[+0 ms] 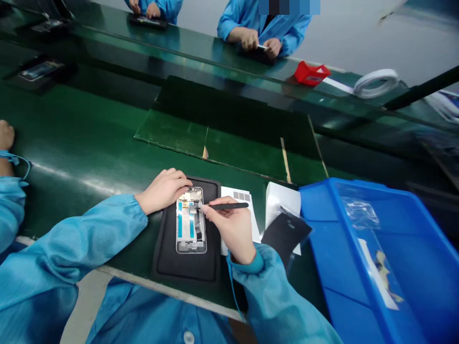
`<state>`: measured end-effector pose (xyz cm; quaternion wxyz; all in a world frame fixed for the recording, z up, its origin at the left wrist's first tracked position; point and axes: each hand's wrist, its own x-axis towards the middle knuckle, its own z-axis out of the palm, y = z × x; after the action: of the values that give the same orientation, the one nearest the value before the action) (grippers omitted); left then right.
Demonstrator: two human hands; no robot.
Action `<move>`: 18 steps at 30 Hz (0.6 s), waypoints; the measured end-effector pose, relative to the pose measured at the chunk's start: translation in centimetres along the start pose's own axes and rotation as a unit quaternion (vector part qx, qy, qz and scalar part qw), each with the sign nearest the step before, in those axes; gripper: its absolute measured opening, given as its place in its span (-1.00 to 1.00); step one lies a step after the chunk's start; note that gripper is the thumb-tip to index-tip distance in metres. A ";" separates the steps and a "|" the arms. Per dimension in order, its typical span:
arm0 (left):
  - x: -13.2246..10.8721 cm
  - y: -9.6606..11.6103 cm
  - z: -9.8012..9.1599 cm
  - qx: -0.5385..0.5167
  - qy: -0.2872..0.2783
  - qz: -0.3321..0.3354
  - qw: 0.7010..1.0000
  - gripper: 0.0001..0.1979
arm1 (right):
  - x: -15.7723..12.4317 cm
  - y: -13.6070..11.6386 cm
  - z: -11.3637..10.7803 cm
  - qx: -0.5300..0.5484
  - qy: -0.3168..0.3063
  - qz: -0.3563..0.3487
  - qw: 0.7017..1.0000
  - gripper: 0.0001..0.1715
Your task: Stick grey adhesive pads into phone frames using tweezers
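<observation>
An opened phone frame [191, 224] lies face up in a black holding tray [186, 265] at the near edge of the green belt. My left hand [163, 188] rests with curled fingers on the tray's top left, touching the phone's upper end. My right hand [232, 228] pinches a thin black stylus-like tool [229, 206], whose tip meets the upper middle of the phone. Both arms wear blue sleeves.
A white sheet [241, 197], white paper [283, 198] and a black pouch [285, 234] lie right of the tray. A blue bin [380, 258] holds a plastic bag. Across the belt sit two people in blue, a red holder [310, 74] and a white tape roll [376, 82]. Another person's hand [5, 136] shows at left.
</observation>
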<state>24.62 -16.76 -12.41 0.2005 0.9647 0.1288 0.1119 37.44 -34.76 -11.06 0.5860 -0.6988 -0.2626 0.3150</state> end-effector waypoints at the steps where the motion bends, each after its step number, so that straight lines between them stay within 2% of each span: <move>1: -0.3 0.2 -0.1 -0.007 0.022 -0.008 1.000 -0.77 | 0.0 0.1 0.5 -0.004 0.006 0.005 1.000 -0.61; 3: -1.3 0.8 -0.3 -0.012 0.072 -0.030 0.997 -0.78 | 0.0 0.4 1.2 -0.014 0.017 0.010 1.000 -0.64; 5: -2.6 1.5 -0.4 -0.005 0.097 -0.049 0.994 -0.78 | 0.0 0.5 1.4 -0.024 0.023 0.009 0.999 -0.66; 10: -5.3 2.3 0.2 0.015 0.067 -0.054 0.996 -0.78 | -0.1 0.5 1.6 -0.064 0.021 -0.006 0.998 -0.72; 15: -5.4 2.2 0.8 0.061 0.070 -0.018 0.995 -0.75 | -0.1 0.4 1.8 -0.090 0.026 -0.017 0.995 -0.77; 18: -5.3 2.1 0.9 0.058 0.063 -0.021 0.996 -0.74 | -0.2 0.3 1.9 -0.106 0.029 -0.024 0.994 -0.78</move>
<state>20.33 -20.46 -13.18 0.1383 0.9629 0.1673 0.1603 35.85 -33.69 -11.53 0.5231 -0.7595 -0.2944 0.2509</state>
